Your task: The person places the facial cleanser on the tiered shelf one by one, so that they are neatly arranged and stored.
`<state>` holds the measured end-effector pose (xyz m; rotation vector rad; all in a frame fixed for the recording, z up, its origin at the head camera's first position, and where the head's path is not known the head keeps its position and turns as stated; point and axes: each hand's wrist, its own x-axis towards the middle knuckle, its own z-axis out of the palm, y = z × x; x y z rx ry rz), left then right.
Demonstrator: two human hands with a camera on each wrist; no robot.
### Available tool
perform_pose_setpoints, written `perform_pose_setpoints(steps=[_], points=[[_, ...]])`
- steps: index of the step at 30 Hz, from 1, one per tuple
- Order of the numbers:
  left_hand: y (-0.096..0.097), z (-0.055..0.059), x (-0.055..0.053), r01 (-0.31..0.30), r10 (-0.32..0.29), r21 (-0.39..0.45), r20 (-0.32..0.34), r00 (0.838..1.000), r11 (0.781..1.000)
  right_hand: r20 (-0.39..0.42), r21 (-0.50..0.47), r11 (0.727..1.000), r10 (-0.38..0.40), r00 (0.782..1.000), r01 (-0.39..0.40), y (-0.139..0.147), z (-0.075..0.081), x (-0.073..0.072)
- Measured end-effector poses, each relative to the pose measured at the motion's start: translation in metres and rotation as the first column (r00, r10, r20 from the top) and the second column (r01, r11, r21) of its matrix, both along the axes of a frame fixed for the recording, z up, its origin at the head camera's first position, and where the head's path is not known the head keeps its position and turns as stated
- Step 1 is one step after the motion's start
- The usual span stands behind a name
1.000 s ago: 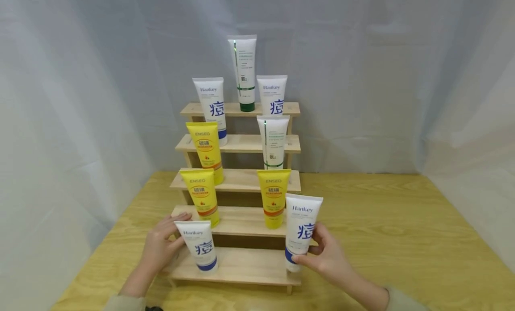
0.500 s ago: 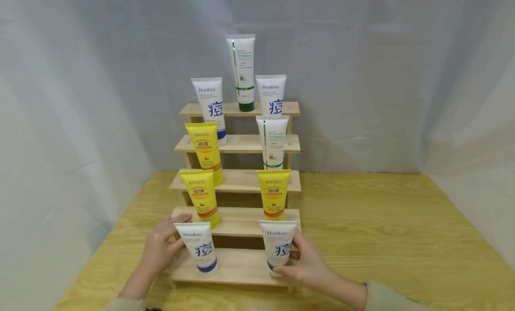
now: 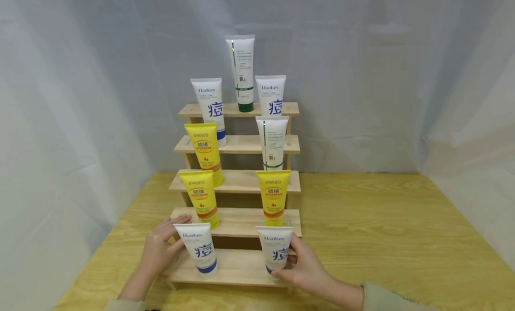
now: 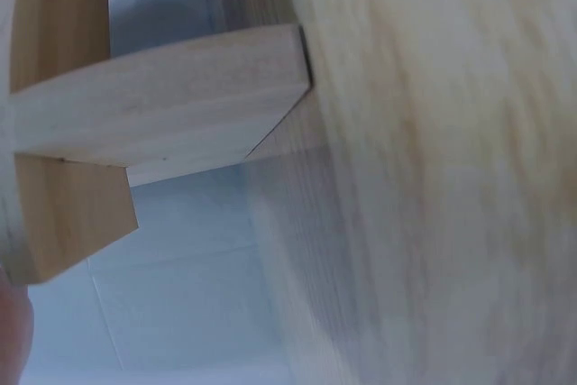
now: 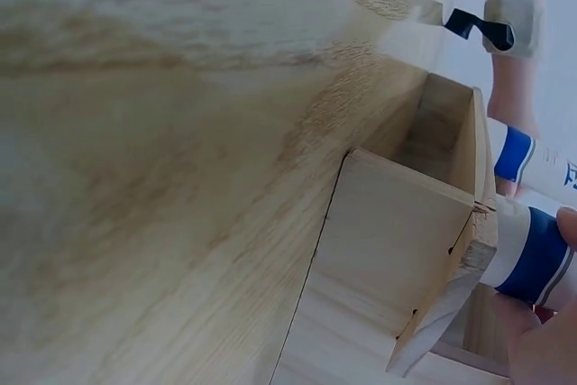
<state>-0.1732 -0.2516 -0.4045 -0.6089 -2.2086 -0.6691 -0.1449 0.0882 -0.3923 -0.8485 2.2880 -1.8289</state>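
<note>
My right hand pinches a white squeeze tube with a blue band, thumb in front near its base. That tube stands cap down at the right of the bottom step of a wooden display stand; its capped end meets the step's edge in the right wrist view. A matching white tube stands at the bottom step's left. Beside it, my left hand rests against the stand's left side, fingers extended over the second step; its thumb is partly hidden behind that tube.
Yellow tubes stand on the second step, another yellow tube above them. White tubes stand on upper steps, a green-capped tube on top. The stand is on a wood-grain table before grey-white curtains.
My right hand has carried the white tube left and down from beside the stand onto the right part of the bottom step. The left hand stays in place.
</note>
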Motion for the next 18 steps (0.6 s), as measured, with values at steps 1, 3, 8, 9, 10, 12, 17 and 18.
perform_pose_setpoints(steps=[1,3,8,9,10,12,17,18], points=[[0.0003,0.0002,0.0000,0.001,-0.001,0.002,-0.001,1.000,1.000,-0.006,0.006,1.000,-0.003,1.000,0.003,0.0002,-0.0002,-0.0001],[0.0009,0.0004,0.0005,0.000,0.000,0.002,-0.001,1.000,1.000,-0.026,0.024,1.000,-0.010,1.000,0.011,0.0007,-0.0007,-0.0005],[0.0019,0.0007,0.0015,-0.011,0.011,0.005,-0.006,1.000,1.000,-0.059,0.075,0.997,-0.013,0.998,0.017,0.0016,-0.0005,-0.0018],[0.0019,0.0007,0.0013,-0.014,0.014,0.004,-0.008,1.000,1.000,-0.058,0.080,0.997,-0.009,0.998,0.014,0.0017,0.0001,-0.0021],[0.0018,0.0008,0.0010,-0.016,0.016,0.004,-0.009,1.000,1.000,-0.054,0.083,0.997,-0.005,0.999,0.010,0.0019,0.0008,-0.0023],[0.0013,0.0011,0.0002,-0.019,0.019,0.003,-0.009,1.000,1.000,-0.048,0.091,0.996,-0.001,0.999,0.006,0.0021,0.0019,-0.0026],[0.0006,0.0016,-0.0007,-0.021,0.021,-0.004,-0.003,1.000,1.000,-0.037,0.108,0.994,0.008,0.999,-0.004,0.0027,0.0032,-0.0013],[0.0005,0.0016,-0.0003,-0.020,0.020,-0.005,-0.002,1.000,1.000,-0.035,0.109,0.994,0.011,0.999,-0.007,0.0027,0.0031,-0.0008]])
